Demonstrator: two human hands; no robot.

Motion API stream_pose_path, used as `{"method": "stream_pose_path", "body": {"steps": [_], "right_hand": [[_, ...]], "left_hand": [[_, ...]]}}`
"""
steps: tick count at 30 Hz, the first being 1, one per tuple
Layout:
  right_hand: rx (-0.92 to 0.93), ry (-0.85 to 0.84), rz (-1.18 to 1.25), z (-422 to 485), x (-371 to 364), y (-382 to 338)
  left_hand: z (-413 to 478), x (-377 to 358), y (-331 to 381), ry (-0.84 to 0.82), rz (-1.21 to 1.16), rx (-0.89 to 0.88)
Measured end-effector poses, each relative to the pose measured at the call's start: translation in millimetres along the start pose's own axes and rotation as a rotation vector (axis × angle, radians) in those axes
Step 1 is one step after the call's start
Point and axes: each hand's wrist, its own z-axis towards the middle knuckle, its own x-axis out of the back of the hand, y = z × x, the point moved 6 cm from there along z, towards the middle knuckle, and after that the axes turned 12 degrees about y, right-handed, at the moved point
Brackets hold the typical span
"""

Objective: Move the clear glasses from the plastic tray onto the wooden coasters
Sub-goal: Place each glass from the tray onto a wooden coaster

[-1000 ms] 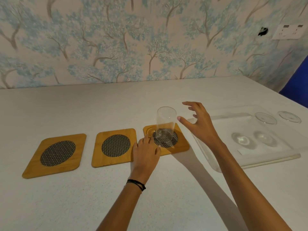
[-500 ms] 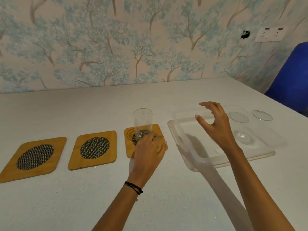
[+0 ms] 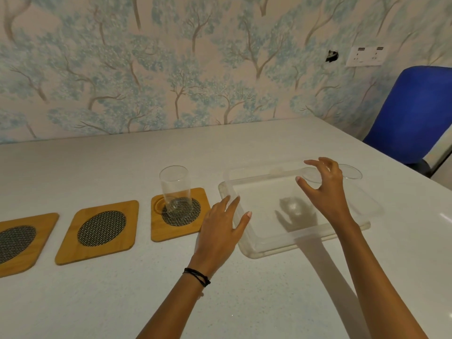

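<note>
The right hand [image 3: 326, 192] hangs over the plastic tray [image 3: 247, 241], its fingers [image 3: 315, 163] spread wide and curled around nothing, just beside the rim of a glass in the tray [image 3: 311, 174]; I judge it is about to close on that one. The left hand [image 3: 220, 231] hovers low between the tray's near-left corner and the nearest coaster, fingers loosely apart and holding nothing. Further out, one clear glass [image 3: 175, 192] stands upright on the right coaster [image 3: 181, 214], set toward the back-left of its mesh disc. The middle coaster [image 3: 99, 231] and the left coaster [image 3: 17, 243] on the table [image 3: 122, 302] are bare. A second rim in the tray [image 3: 352, 171] shows behind the right hand. So one glass looks placed, and two appear left to move, one for each free coaster.
</note>
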Motion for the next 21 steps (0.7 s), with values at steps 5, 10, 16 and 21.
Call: {"method": "stream_pose_path", "body": {"steps": [5, 10, 16, 21], "right_hand": [[-0.094, -0.062, 0.01, 1, -5, 18], [-0.113, -0.096, 0.042, 1, -10, 20], [-0.115, -0.091, 0.058, 1, -9, 18], [-0.114, -0.069, 0.062, -1, -6, 13]], "left_hand": [[-2, -7, -1, -0.024, -0.011, 0.028], [-2, -7, -3, 0.002, 0.011, 0.015], [-5, -7, -4, 0.022, 0.014, 0.014], [-7, -4, -3, 0.01, -0.008, 0.01]]}}
